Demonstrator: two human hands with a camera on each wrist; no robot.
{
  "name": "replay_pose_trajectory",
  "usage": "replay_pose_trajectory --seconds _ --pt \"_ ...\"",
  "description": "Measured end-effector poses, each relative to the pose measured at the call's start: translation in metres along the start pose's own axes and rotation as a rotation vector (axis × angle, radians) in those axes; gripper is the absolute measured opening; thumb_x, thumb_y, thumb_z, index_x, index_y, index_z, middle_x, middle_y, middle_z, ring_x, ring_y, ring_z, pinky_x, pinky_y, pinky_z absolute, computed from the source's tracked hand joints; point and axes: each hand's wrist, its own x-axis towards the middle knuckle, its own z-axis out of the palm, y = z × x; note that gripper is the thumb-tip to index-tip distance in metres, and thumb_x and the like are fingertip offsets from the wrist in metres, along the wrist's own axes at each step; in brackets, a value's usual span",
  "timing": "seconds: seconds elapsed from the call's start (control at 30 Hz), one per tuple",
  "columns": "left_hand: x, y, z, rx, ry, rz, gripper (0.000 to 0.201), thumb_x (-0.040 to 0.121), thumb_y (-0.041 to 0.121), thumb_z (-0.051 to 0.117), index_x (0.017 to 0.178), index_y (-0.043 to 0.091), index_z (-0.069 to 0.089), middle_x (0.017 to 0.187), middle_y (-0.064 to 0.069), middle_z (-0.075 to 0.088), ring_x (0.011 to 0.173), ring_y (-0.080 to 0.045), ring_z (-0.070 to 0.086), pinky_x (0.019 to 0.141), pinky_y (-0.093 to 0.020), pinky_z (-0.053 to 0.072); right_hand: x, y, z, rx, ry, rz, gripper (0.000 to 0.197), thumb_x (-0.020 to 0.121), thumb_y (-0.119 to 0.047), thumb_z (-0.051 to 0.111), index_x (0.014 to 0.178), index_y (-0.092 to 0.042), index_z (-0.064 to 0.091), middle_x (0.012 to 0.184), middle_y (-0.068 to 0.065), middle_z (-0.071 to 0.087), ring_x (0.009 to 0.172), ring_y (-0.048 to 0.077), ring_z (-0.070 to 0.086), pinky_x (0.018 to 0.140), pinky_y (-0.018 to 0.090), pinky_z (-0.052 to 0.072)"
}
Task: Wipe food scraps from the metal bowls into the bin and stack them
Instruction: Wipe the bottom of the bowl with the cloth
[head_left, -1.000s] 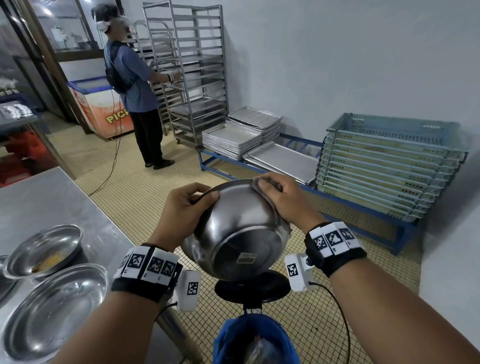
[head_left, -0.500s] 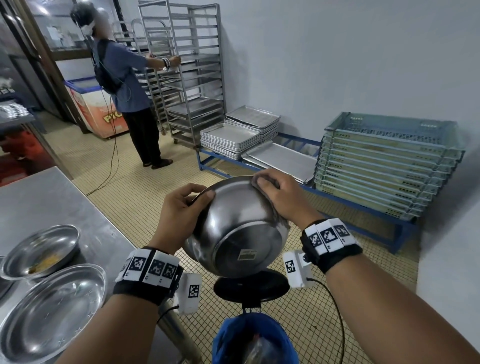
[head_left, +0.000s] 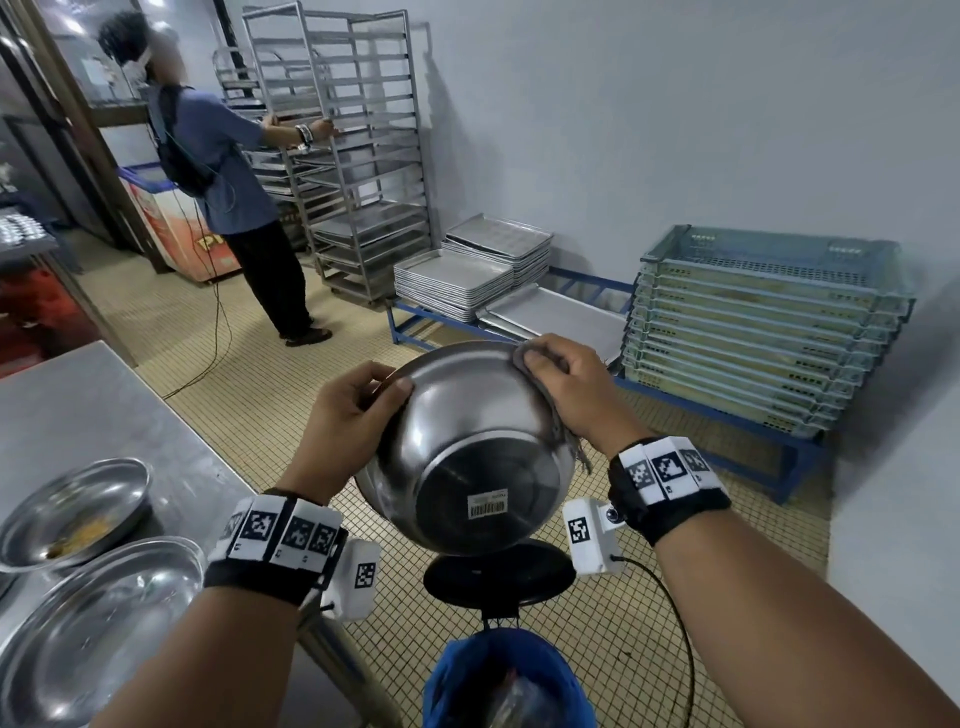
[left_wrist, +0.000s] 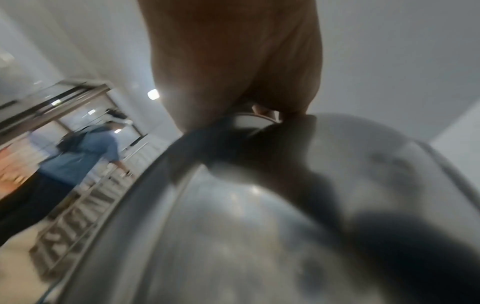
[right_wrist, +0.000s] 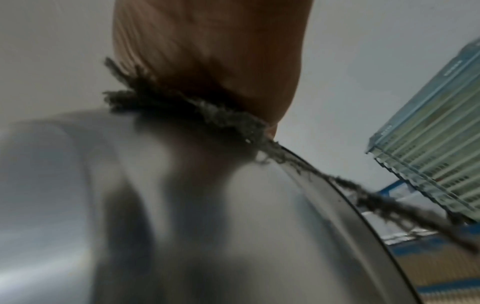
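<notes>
I hold a steel bowl (head_left: 467, 457) tilted over, its barcoded base toward me, above the blue-lined bin (head_left: 498, 675). My left hand (head_left: 353, 415) grips the bowl's left rim, thumb on the outside. My right hand (head_left: 566, 389) pinches a grey cloth (head_left: 563, 431) against the upper right rim, and a frayed strip of it hangs down. The left wrist view shows the bowl's shiny wall (left_wrist: 259, 226) under my hand. In the right wrist view the cloth (right_wrist: 197, 111) lies along the rim. The bowl's inside is hidden. Two more bowls sit on the counter, one (head_left: 72, 512) with yellow scraps, one (head_left: 93, 623) without.
The steel counter (head_left: 93, 410) is at my left. A black round stool (head_left: 498, 571) stands under the bowl. A person (head_left: 228, 197) works at a tray rack (head_left: 353, 145) at the back left. Stacked trays (head_left: 467, 275) and crates (head_left: 769, 322) line the wall on a blue frame.
My right hand with the cloth has slid a little along the rim's upper right. The bowl stays tilted over the bin. The person at the back has shifted left.
</notes>
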Motion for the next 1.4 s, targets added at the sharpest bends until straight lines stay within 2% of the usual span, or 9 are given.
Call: replay_pose_trajectory --seconds 0.17,0.4,0.57,0.77,1.0,1.13,1.2,1.3,1.4 --pt "0.012 0.016 0.000 0.026 -0.076 0.012 0.007 0.099 0.022 0.072 0.093 0.021 0.075 0.078 0.000 0.078 0.071 -0.015 0.073 0.066 -0.029 0.057 0.002 -0.023 0.005 -0.168 -0.040 -0.143 0.017 0.100 -0.026 0.060 0.098 -0.040 0.069 0.092 -0.021 0.070 0.092 -0.002 0.064 0.079 0.017 0.047" --pt "0.004 0.011 -0.002 -0.201 0.075 -0.079 0.005 0.098 0.016 0.071 0.094 0.016 0.074 0.078 -0.004 0.079 0.065 -0.015 0.071 0.058 -0.026 0.057 -0.008 0.005 -0.004 0.000 0.044 0.036 0.017 0.103 -0.034 0.056 0.103 -0.027 0.072 0.102 -0.007 0.073 0.100 0.015 0.066 0.096 0.047 0.052" --pt "0.001 0.015 0.012 -0.117 0.029 -0.056 0.009 0.097 0.017 0.073 0.090 0.021 0.075 0.077 -0.001 0.079 0.066 -0.014 0.073 0.059 -0.025 0.059 0.002 -0.022 0.005 -0.152 -0.055 -0.122 0.014 0.100 -0.027 0.060 0.103 -0.036 0.070 0.102 -0.015 0.072 0.099 0.007 0.065 0.089 0.025 0.050" --pt "0.002 0.015 0.006 -0.161 0.098 -0.047 0.007 0.098 0.015 0.072 0.093 0.017 0.075 0.077 -0.003 0.079 0.065 -0.014 0.070 0.059 -0.026 0.057 -0.003 0.002 -0.005 -0.040 0.013 0.034 0.018 0.104 -0.032 0.055 0.106 -0.025 0.071 0.102 -0.007 0.072 0.100 0.013 0.065 0.090 0.035 0.050" --pt "0.002 0.010 0.022 -0.075 0.024 -0.041 0.007 0.096 0.017 0.075 0.090 0.020 0.076 0.078 -0.001 0.080 0.068 -0.014 0.073 0.061 -0.027 0.059 0.002 -0.029 0.012 -0.292 -0.113 -0.166 0.016 0.102 -0.028 0.058 0.110 -0.032 0.071 0.099 -0.020 0.067 0.094 0.006 0.062 0.079 0.018 0.044" --pt "0.000 0.005 0.010 -0.204 0.133 -0.088 0.004 0.097 0.015 0.074 0.093 0.017 0.075 0.078 -0.004 0.080 0.067 -0.017 0.072 0.059 -0.028 0.058 -0.004 0.000 -0.004 -0.063 -0.002 0.055 0.018 0.104 -0.033 0.055 0.105 -0.028 0.071 0.100 -0.012 0.071 0.097 0.008 0.064 0.089 0.037 0.051" --pt "-0.002 0.003 0.008 -0.242 0.155 -0.113 0.003 0.097 0.016 0.073 0.095 0.015 0.074 0.078 -0.006 0.079 0.066 -0.019 0.072 0.058 -0.029 0.058 -0.007 0.003 -0.004 -0.045 0.023 0.088 0.018 0.105 -0.031 0.054 0.104 -0.025 0.071 0.099 -0.008 0.071 0.095 0.009 0.063 0.084 0.036 0.048" --pt "-0.003 0.006 0.017 -0.177 0.093 -0.095 0.006 0.098 0.015 0.072 0.093 0.017 0.073 0.074 0.000 0.079 0.061 -0.012 0.071 0.055 -0.025 0.056 -0.002 -0.018 0.005 -0.162 -0.027 -0.027 0.015 0.102 -0.027 0.057 0.106 -0.029 0.072 0.096 -0.017 0.069 0.092 0.001 0.062 0.079 0.025 0.048" --pt "-0.002 0.007 0.022 -0.124 0.064 -0.057 0.009 0.097 0.016 0.074 0.089 0.021 0.074 0.075 0.001 0.079 0.065 -0.012 0.071 0.060 -0.025 0.057 0.002 -0.025 0.010 -0.237 -0.057 -0.117 0.014 0.100 -0.029 0.060 0.103 -0.034 0.073 0.096 -0.019 0.071 0.095 0.004 0.064 0.085 0.027 0.051"
